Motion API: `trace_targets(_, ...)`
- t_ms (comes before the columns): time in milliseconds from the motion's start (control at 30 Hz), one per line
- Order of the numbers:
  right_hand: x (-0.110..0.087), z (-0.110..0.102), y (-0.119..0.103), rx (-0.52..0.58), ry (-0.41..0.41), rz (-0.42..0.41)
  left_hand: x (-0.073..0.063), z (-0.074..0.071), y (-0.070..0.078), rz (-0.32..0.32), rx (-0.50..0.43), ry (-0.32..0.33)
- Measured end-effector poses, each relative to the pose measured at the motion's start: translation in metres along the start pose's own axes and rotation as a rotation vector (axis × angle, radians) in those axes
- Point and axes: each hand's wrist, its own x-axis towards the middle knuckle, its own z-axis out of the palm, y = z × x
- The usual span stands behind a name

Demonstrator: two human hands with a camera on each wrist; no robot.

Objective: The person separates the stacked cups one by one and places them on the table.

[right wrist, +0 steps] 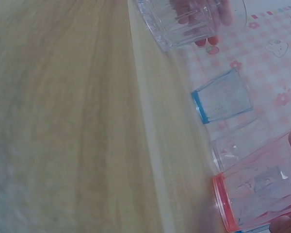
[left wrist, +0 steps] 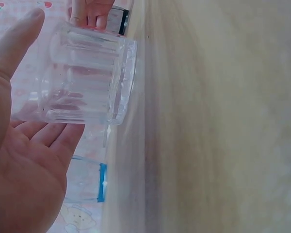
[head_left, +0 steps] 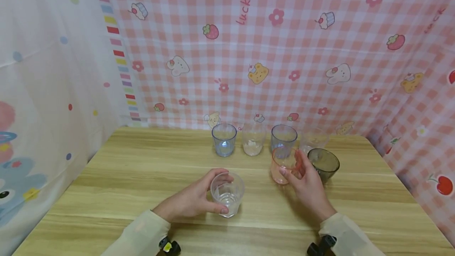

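Observation:
My left hand curves round a clear faceted cup, thumb at its near side and fingers behind it. The same cup fills the upper left of the left wrist view, its thick base close to the wooden tabletop. To the right, my right hand holds an orange-pink transparent cup between thumb and fingers. That pink cup shows at the lower right of the right wrist view, its coloured base low by the table. Both cups stand mouth up, a short gap apart.
Along the back of the wooden table stand a blue-tinted cup, a clear cup, another blue cup and a faint clear cup. A smoky dark cup sits just right of my right hand. Patterned cloth hangs behind.

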Motion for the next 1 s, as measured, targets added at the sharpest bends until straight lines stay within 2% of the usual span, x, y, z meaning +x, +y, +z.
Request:
trace_targets(400,-0.001,-0.001,0.0,-0.004,-0.013,0.005,0.001,0.001,0.0,0.011,0.002,0.019)
trace_targets(600,0.0,-0.002,0.0,-0.022,-0.015,-0.003,0.004,0.004,0.001,-0.019,0.012,0.05)
trace_targets(1000,0.0,-0.001,0.001,0.008,-0.006,0.011,0.025,0.007,0.009,-0.002,0.005,0.087)
